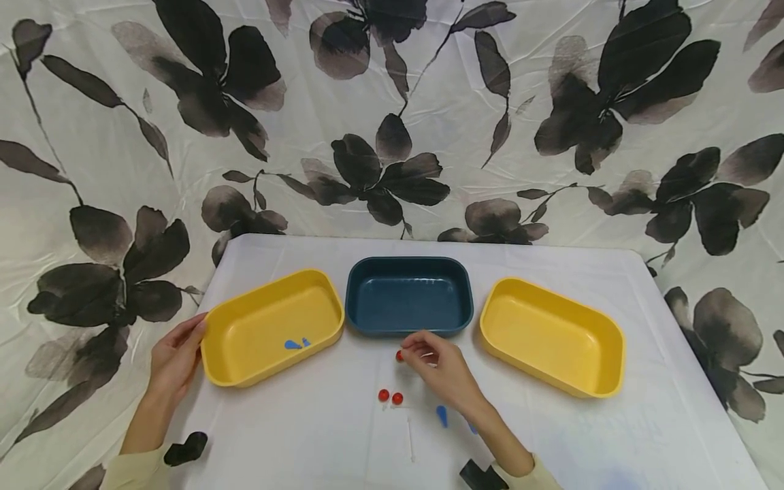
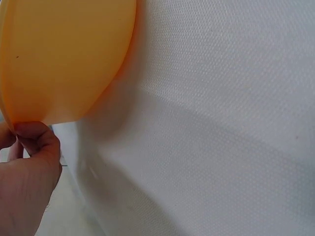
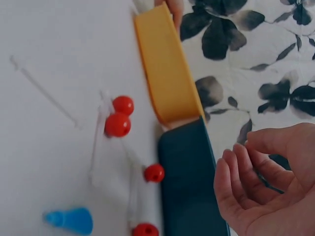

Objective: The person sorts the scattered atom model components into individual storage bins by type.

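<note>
Behind the table hangs a pale cloth with dark flowers (image 1: 465, 146), and on the table lies a plain white cover (image 1: 318, 435). Of the red beads (image 1: 383, 395) I count four in the right wrist view: two lie together on the person's side of the right hand (image 1: 447, 378), one is just beside its fingertips, and the fourth does not show from the head. This hand has thumb and fingers bent toward each other; whether they hold something small, I cannot tell. For such round pieces, I would advise a soft pinch, straight from above, because they could roll. The left hand (image 1: 173, 361) grips the end of the left yellow tray (image 1: 263, 309); a calm, firm hold should prevent sliding. Inside, away from that hand, are two blue pieces (image 1: 292, 345). Two more are on the cover, nearer the person than the right hand, one partly behind the forearm. Also there are thin pale sticks (image 1: 411, 439), at least two. Trays make three: a dark blue tray (image 1: 409, 299) just beyond the right hand, and the right yellow tray (image 1: 551, 333) to its right.
</note>
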{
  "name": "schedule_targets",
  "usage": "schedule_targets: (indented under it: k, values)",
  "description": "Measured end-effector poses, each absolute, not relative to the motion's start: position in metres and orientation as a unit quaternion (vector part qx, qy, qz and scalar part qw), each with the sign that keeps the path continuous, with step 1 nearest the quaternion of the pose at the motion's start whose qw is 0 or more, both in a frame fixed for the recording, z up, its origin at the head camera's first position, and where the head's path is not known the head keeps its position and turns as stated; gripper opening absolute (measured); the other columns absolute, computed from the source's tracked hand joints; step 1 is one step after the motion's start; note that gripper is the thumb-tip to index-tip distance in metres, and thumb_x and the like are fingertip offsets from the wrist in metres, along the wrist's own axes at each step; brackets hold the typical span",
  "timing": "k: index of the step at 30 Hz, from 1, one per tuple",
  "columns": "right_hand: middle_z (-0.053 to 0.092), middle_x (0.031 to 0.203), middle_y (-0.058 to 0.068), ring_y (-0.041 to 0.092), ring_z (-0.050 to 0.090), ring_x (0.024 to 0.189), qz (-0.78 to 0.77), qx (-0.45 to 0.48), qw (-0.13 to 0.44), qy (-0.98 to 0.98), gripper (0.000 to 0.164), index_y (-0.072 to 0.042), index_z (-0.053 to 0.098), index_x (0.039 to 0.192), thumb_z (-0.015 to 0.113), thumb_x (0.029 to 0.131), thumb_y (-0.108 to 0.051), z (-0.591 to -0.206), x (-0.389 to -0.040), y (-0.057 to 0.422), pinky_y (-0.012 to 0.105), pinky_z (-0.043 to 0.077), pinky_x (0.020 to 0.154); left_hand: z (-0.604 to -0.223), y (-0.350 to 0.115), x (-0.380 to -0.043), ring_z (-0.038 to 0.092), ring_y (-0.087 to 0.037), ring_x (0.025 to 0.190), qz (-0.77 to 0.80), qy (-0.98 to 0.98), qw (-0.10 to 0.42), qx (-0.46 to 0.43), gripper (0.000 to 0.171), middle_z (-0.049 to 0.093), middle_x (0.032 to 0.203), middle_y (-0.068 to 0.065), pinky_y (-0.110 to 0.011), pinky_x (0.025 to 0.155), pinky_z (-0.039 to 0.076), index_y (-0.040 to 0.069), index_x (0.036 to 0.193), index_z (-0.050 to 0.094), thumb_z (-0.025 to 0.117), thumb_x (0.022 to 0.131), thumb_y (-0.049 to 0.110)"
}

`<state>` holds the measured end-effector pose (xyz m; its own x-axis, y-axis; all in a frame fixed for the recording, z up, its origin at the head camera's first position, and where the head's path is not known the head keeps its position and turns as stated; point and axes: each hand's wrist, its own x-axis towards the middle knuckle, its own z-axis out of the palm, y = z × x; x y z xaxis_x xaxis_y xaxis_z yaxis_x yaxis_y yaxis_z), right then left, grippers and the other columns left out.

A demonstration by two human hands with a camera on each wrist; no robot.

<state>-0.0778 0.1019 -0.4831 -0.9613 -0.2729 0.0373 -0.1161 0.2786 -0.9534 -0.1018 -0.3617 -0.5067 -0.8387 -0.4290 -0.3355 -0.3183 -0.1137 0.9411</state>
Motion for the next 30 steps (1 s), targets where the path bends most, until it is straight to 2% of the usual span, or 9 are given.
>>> schedule_targets:
  k: [7, 15, 21, 30]
  values:
    - [0.07, 0.099, -0.003, 0.016, 0.064, 0.093, -0.566, -0.102, 0.065, 0.816, 0.015, -0.007, 0.072, 0.111, 0.071, 0.099, -0.017, -0.491, -0.074, 0.121, 0.027, 0.056, 0.086, -0.507, -0.361, -0.102, 0.062, 0.003, 0.092, -0.699, -0.655, 0.049, 0.282, 0.049, 0.061, 0.108, 0.014, -0.009, 0.076, 0.053, 0.015, 0.143, 0.06, 0.07, 0.097, 0.031]
    - [0.069, 0.094, -0.002, 0.016, 0.065, 0.09, -0.564, -0.061, 0.073, 0.821, 0.013, -0.007, 0.072, 0.108, 0.073, 0.097, -0.011, -0.498, -0.067, 0.137, 0.024, 0.057, 0.083, -0.507, -0.361, -0.103, 0.062, 0.004, 0.095, -0.699, -0.659, 0.05, 0.272, 0.053, 0.06, 0.11, 0.013, -0.009, 0.078, 0.053, 0.011, 0.146, 0.056, 0.069, 0.098, 0.03]
    - [0.071, 0.093, -0.003, 0.014, 0.065, 0.089, -0.551, -0.059, 0.072, 0.829, 0.011, -0.008, 0.072, 0.107, 0.073, 0.096, -0.012, -0.506, -0.061, 0.145, 0.024, 0.056, 0.082, -0.507, -0.361, -0.105, 0.062, 0.003, 0.094, -0.701, -0.656, 0.053, 0.274, 0.05, 0.061, 0.11, 0.013, -0.009, 0.077, 0.053, 0.013, 0.143, 0.06, 0.071, 0.097, 0.03]
    - [0.069, 0.089, -0.006, 0.011, 0.063, 0.084, -0.527, -0.044, 0.073, 0.846, 0.009, -0.01, 0.073, 0.104, 0.074, 0.095, -0.01, -0.511, -0.05, 0.156, 0.023, 0.057, 0.078, -0.507, -0.36, -0.105, 0.062, 0.003, 0.095, -0.696, -0.655, 0.047, 0.289, 0.055, 0.06, 0.111, 0.014, -0.009, 0.077, 0.053, 0.014, 0.146, 0.057, 0.071, 0.096, 0.033]
